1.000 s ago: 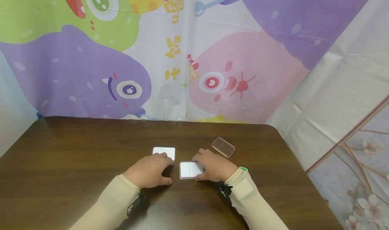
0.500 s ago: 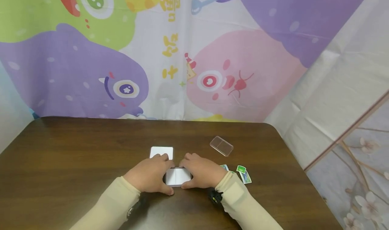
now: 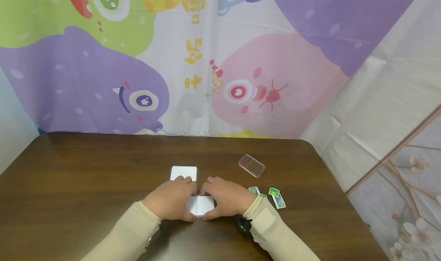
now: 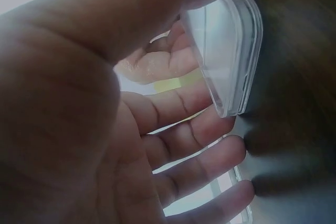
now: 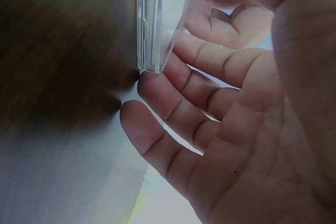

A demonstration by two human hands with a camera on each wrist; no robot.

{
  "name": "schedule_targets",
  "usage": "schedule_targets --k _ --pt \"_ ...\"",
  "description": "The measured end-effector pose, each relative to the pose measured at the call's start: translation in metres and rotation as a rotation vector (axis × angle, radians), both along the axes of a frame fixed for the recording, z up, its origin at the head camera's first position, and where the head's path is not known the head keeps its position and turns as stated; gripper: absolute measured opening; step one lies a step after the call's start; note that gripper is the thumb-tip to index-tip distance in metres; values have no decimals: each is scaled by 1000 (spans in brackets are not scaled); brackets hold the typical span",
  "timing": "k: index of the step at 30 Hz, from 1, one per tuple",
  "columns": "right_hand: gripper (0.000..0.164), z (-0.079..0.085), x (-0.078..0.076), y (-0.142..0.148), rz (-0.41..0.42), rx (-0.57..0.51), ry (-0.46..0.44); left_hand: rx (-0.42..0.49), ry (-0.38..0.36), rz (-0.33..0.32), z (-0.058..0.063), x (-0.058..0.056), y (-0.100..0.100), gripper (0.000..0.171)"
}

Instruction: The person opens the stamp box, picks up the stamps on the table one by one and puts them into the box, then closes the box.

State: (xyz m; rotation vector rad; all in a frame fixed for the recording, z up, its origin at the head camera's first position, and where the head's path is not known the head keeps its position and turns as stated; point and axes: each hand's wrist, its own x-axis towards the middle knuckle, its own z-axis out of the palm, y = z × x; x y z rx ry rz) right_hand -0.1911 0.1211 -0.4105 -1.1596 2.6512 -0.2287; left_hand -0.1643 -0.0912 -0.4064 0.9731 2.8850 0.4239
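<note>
A clear flat plastic case [image 3: 200, 206] with a white face and a line across its middle lies between both hands, close over the table. My left hand [image 3: 170, 199] grips its left end, thumb at the near edge and fingers at the far edge. The right end is held the same way by my right hand [image 3: 229, 198]. In the left wrist view the case [image 4: 226, 51] shows stacked clear layers at its rim. Its layered edge [image 5: 149, 24] also shows in the right wrist view, with the fingertips touching it. Just beyond my left fingers lies a white, clear-rimmed piece [image 3: 183, 171], partly covered.
A transparent rectangular cover [image 3: 252, 165] lies tilted at the back right of the brown table [image 3: 103, 161]. Several small green and blue picture pieces [image 3: 278, 201] are spread beside the right wrist, some partly hidden by it. A cartoon-printed cloth [image 3: 193, 115] hangs behind the table.
My right hand has brought the case left and closer to the body, and my left hand has taken its other end. The picture pieces by the right wrist have come into view.
</note>
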Motion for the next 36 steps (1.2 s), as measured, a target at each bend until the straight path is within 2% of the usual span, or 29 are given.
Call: schedule_targets --k 18,27,32,36 --pt "52 1 -1 3 25 -31 0 8 23 -7 -1 0 1 50" --pt "51 2 -7 12 14 -45 -40 1 -58 31 0 -3 -1 60" --pt "52 5 -9 14 9 -38 -50 15 -51 33 0 -3 -4 58" --pt "52 8 -10 16 -6 -48 -30 10 -81 40 0 -4 -6 55"
